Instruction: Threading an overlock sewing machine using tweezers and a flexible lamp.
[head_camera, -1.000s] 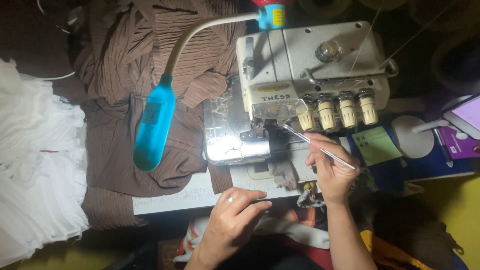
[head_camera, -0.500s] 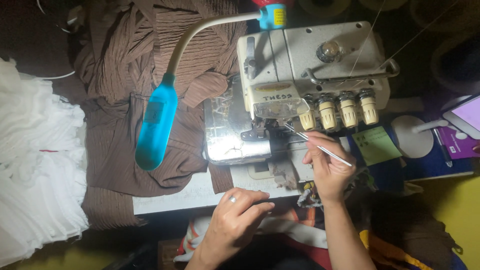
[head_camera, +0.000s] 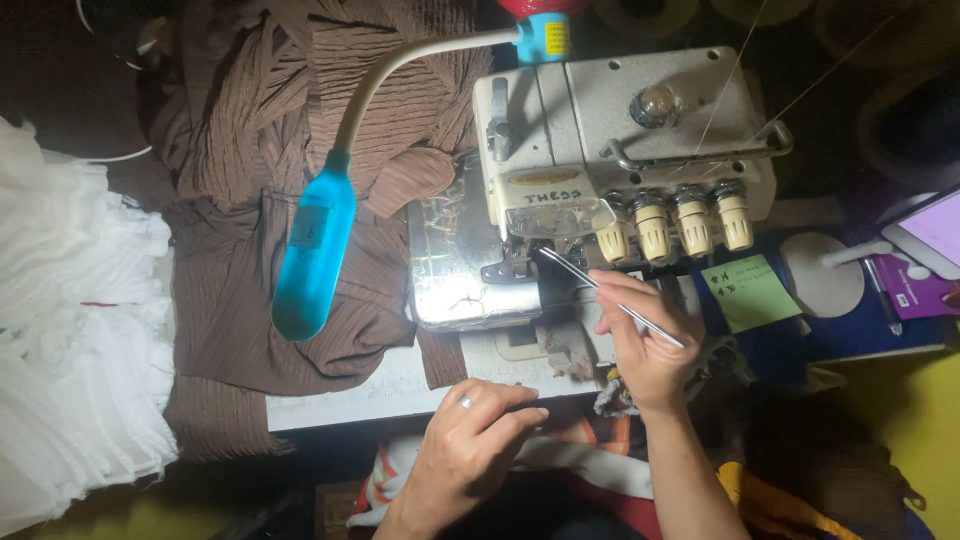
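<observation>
A grey overlock sewing machine (head_camera: 620, 120) with several cream tension knobs (head_camera: 675, 222) stands on the table. My right hand (head_camera: 645, 345) grips long metal tweezers (head_camera: 600, 290), whose tips point up-left into the machine's needle area. My left hand (head_camera: 470, 440), with a ring on one finger, rests at the table's front edge with fingers loosely curled and nothing in it. Brown pleated fabric (head_camera: 300, 150) lies to the left of the machine.
A blue gooseneck lamp (head_camera: 312, 255) hangs over the brown fabric. White ruffled fabric (head_camera: 70, 330) fills the left side. A green sticky note (head_camera: 750, 290), a white disc stand (head_camera: 822, 275) and a purple booklet (head_camera: 915, 295) lie to the right of the machine.
My right hand has shifted slightly, with the tweezers still pointed at the needle area. The left hand stays at the table edge.
</observation>
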